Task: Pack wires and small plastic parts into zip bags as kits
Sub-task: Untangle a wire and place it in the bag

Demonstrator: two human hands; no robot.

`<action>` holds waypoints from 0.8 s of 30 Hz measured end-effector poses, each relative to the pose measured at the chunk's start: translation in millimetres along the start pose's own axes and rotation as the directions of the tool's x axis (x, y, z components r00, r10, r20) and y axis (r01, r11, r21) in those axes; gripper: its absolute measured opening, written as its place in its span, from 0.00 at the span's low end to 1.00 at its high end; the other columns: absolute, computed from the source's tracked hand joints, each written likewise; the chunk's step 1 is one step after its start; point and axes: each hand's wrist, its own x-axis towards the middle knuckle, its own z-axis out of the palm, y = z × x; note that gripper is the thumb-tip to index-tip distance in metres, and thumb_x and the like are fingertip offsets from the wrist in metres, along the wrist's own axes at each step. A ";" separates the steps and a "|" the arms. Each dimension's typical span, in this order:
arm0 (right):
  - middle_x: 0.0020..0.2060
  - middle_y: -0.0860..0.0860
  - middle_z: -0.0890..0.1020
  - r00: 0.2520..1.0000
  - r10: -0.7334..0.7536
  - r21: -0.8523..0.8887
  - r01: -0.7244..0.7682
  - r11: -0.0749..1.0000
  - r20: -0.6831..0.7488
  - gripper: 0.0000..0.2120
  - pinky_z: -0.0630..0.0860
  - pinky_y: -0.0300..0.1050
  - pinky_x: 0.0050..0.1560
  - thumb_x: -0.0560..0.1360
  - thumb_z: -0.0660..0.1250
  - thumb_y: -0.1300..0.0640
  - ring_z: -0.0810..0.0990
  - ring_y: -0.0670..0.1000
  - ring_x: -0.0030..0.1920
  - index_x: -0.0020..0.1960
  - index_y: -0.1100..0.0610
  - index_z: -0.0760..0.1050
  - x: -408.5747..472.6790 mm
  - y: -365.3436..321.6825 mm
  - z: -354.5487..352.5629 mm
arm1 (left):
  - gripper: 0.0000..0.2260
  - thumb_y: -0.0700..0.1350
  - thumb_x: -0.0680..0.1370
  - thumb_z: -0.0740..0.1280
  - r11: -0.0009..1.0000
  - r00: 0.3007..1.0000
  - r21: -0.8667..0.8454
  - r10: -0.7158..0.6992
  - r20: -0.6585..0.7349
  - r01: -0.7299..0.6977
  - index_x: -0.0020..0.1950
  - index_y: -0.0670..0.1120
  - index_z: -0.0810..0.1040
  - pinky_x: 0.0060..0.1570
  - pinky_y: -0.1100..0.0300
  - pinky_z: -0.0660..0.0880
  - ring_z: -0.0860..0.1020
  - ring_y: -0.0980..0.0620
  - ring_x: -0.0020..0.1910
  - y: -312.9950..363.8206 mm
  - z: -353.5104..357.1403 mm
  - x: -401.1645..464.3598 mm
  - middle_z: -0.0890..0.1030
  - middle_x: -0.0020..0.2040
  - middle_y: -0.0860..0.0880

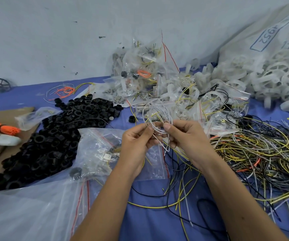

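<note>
Mid-frame, left hand [136, 136] and right hand [183, 134] both pinch a white wire [159, 112], coiling it. Looks like the bundling step; next it probably goes into a zip bag [98, 146] at lower left.

Both hands, left [136, 138] and right [185, 134], raised together, fingertips pinching.

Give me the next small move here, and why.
Probably tuck the loose tails into the white wire coil. Left hand and right hand both pinch the loop, yet its ends hang free below, so it would not slip cleanly into a zip bag.
</note>
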 end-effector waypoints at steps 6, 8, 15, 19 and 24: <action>0.29 0.54 0.74 0.994 0.111 -0.101 -0.109 0.989 0.018 0.15 0.68 0.40 0.30 0.80 0.70 0.56 0.69 0.51 0.30 0.40 0.66 0.81 -1.1 0.5 -2.3 | 0.09 0.44 0.75 0.69 0.990 0.998 -0.128 -0.061 -0.026 0.057 0.46 0.46 0.89 0.37 0.69 0.78 0.82 0.57 0.36 1.5 2.9 -0.6 0.86 0.41 0.47; 0.30 0.56 0.70 0.993 0.115 -0.084 -0.112 0.990 0.024 0.16 0.66 0.39 0.29 0.80 0.70 0.54 0.67 0.49 0.30 0.42 0.68 0.79 -1.6 0.4 -3.3 | 0.09 0.43 0.75 0.69 0.986 0.997 -0.155 -0.068 -0.036 0.062 0.46 0.46 0.89 0.37 0.69 0.78 0.82 0.57 0.36 1.4 3.4 -0.1 0.85 0.40 0.48; 0.35 0.56 0.83 0.982 0.188 0.121 -0.183 0.976 -0.034 0.09 0.73 0.45 0.42 0.79 0.69 0.59 0.76 0.56 0.39 0.45 0.61 0.86 0.0 -1.7 -3.0 | 0.09 0.44 0.76 0.69 0.984 0.997 -0.166 -0.069 -0.016 0.065 0.49 0.43 0.88 0.40 0.64 0.79 0.84 0.49 0.42 -2.7 4.6 1.0 0.86 0.47 0.42; 0.32 0.53 0.84 0.961 0.130 0.083 -0.112 0.990 -0.246 0.09 0.71 0.37 0.30 0.78 0.71 0.59 0.73 0.54 0.34 0.42 0.62 0.85 3.0 -2.1 -7.6 | 0.08 0.47 0.78 0.71 0.999 0.993 0.042 -0.013 -0.118 0.018 0.49 0.43 0.84 0.35 0.61 0.76 0.80 0.50 0.37 -8.6 2.0 2.9 0.84 0.43 0.46; 0.32 0.54 0.85 0.914 0.063 0.047 -0.048 0.998 -0.400 0.08 0.75 0.39 0.29 0.78 0.72 0.58 0.77 0.56 0.34 0.42 0.60 0.83 4.0 -0.3 -9.6 | 0.15 0.54 0.74 0.75 0.398 0.956 0.914 0.289 -0.047 -0.075 0.43 0.49 0.71 0.40 0.54 0.72 0.73 0.51 0.40 -16.9 3.2 -4.3 0.74 0.40 0.52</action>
